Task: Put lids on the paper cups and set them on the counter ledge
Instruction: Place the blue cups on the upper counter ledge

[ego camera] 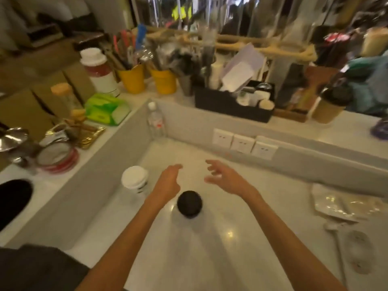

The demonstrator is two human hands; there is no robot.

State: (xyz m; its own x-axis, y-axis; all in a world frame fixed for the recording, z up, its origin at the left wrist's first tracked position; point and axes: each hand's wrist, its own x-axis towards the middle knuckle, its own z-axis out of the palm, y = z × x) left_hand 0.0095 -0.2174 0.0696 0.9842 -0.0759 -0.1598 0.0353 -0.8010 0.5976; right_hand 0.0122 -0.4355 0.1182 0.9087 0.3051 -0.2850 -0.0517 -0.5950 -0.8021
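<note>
1. Standing at the left of the worktop (210, 238) is a cup with a white lid (135, 177); dark print on its side is too blurred to read.
2. The left hand (168, 181) hangs empty, fingers loose, just above the cup with a black lid (189, 203).
3. The right hand (224, 178) is spread wide, holding nothing.
4. A brown cup (330, 107), black-lidded, already sits on the ledge (304, 131). I'd grip each remaining cup by its wall, not its lid.

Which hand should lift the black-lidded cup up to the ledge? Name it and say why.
Probably left. The left hand is open right beside the black-lidded cup; the right hand, also open, is further beyond it.
</note>
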